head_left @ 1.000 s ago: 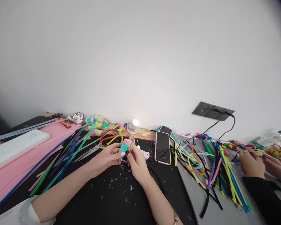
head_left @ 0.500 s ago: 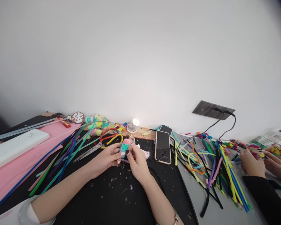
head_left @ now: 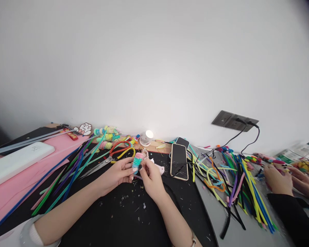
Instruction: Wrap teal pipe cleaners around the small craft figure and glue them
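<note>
Between my hands, above the black mat (head_left: 113,219), is a small coiled pipe-cleaner piece (head_left: 137,162), pink at the top and turquoise to blue below. My left hand (head_left: 123,170) grips it from the left, thumb across its lower part. From the other side my right hand (head_left: 151,175) pinches at its lower right edge with thumb and index finger; its fingertips partly hide the piece. Just left of my left hand lie scissors (head_left: 100,166) with red and yellow handles. Behind the piece a lit round lamp (head_left: 146,138) leans toward the wall.
Loose pipe cleaners (head_left: 77,171) lie at left beside a white box-shaped item (head_left: 20,163) on pink sheets (head_left: 64,144). Finished-looking coils (head_left: 105,137) sit behind the scissors. A phone (head_left: 179,161) lies right of my hands. More pipe cleaners (head_left: 247,192) and a co-worker's hands (head_left: 278,178) are at right.
My hands stay almost still around the coiled piece, with only a slight shift of the fingers. The co-worker's hands at right have moved a little.
</note>
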`<action>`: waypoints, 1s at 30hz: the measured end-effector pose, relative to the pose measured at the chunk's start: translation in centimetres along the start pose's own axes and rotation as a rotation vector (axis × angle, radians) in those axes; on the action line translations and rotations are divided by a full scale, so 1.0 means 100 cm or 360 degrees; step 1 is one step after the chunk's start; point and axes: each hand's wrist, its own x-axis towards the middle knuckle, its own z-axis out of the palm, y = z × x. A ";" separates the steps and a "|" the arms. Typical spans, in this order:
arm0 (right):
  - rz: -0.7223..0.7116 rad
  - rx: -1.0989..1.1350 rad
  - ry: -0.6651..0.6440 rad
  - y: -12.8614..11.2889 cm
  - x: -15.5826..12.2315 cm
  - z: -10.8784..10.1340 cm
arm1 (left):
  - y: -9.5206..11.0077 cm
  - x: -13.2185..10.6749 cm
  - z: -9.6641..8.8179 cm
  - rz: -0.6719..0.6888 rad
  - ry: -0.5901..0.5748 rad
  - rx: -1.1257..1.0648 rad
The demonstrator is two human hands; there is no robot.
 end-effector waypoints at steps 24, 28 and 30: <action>-0.0003 -0.0047 -0.0006 0.004 -0.001 0.001 | -0.001 0.000 0.003 0.0323 -0.0043 0.0454; 0.0006 -0.0037 -0.0020 0.004 -0.001 0.001 | -0.004 0.002 0.000 0.0351 -0.0087 0.0485; 0.0011 -0.0036 -0.0029 0.005 -0.001 0.000 | -0.005 0.003 -0.001 0.0341 -0.0100 0.0463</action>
